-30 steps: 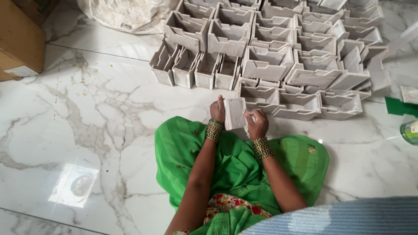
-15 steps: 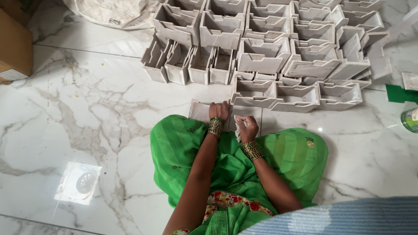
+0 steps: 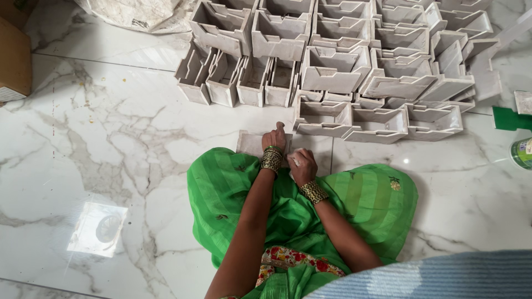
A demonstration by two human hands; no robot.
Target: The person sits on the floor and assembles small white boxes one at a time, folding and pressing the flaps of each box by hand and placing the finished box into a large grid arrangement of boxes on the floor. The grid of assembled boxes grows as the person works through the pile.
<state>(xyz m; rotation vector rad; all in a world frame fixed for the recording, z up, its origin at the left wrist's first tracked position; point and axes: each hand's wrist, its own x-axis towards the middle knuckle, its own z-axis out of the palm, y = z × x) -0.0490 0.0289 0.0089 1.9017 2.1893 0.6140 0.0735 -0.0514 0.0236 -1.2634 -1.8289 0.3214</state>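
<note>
Floor [image 3: 111,155] – glossy veined marble, mirror-like glare at 8 o'clock. Folded trays [image 3: 332,72] at 12 – matt grey cardboard. Lap cloth [image 3: 354,199] – smooth green fabric. Bangles [image 3: 271,159] – shiny gold metal.

the person is wearing a bright green draped garment [image 3: 299,210] with small embroidered motifs, a red floral patterned cloth [image 3: 293,260] showing beneath, and stacked gold bangles [image 3: 271,160] circling each bare wrist.
</note>
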